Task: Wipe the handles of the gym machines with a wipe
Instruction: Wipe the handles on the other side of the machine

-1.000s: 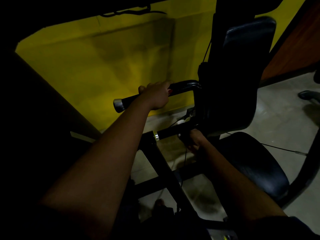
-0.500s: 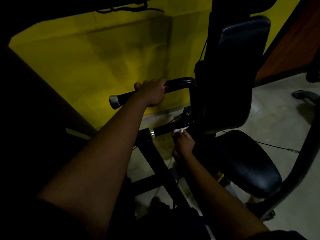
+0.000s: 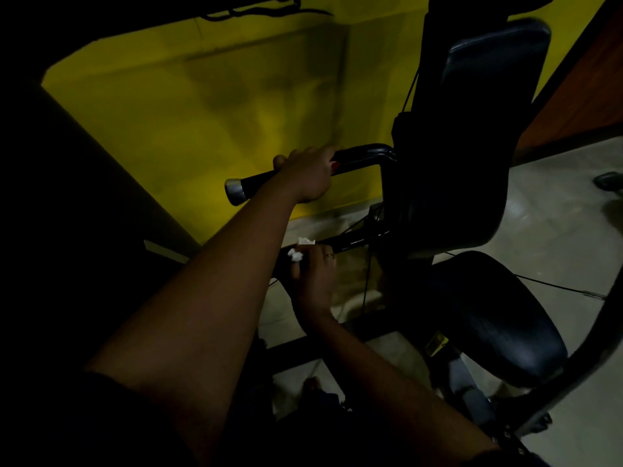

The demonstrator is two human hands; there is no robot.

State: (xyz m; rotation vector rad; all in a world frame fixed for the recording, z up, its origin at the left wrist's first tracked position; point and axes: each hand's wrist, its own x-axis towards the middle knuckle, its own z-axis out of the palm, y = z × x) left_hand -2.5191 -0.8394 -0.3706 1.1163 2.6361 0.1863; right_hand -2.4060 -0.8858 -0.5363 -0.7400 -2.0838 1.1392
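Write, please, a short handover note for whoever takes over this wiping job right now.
Left hand: grips the upper handle, no wipe seen in it.
Right hand: holds the white wipe at the lower handle.
Done: cannot tell; too dark to judge what is clean.
Left: finish the lower handle, then probably the upper one.

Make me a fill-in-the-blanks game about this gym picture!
1. The left hand grips the machine's upper ____.
2. The right hand holds a crumpled white ____.
3. The wall behind the machine is painted ____.

Missing words: handle; wipe; yellow.
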